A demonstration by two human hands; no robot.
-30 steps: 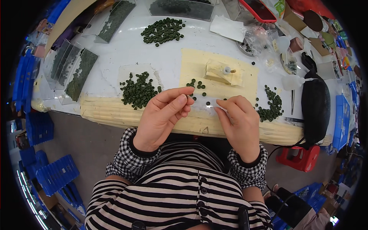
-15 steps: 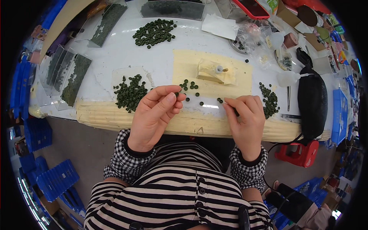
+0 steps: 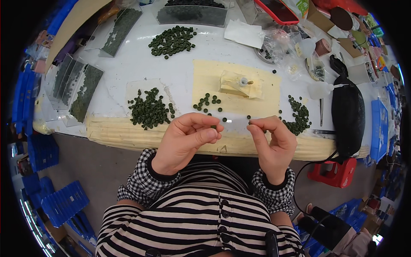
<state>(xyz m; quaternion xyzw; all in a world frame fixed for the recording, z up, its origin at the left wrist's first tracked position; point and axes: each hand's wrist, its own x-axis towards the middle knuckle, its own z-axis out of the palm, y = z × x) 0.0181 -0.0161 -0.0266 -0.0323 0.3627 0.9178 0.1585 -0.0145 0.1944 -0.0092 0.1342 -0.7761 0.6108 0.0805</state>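
Two hands work over the table's front edge: left hand [image 3: 188,139] pinches a round green bead [image 3: 213,127], right hand [image 3: 272,143] pinches another bead [image 3: 249,124]; neither bead's long axis can be told.

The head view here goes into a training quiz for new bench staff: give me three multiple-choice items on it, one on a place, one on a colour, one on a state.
1. Where does the black pouch lie?
A. at the bench's right end
B. at the left end
C. on the floor

2. What colour are the small round beads heaped on the white bench top?
A. red
B. dark green
C. white

3. How do the hands stand?
A. flat on the bench
B. both in fists at the chest
C. raised over the bench edge, fingertips pinched

Answers:
1 A: it lies on the right, past the cream mat.
2 B: every heap is dark green.
3 C: the left hand pinches a bead; the right hand also has its fingertips together.
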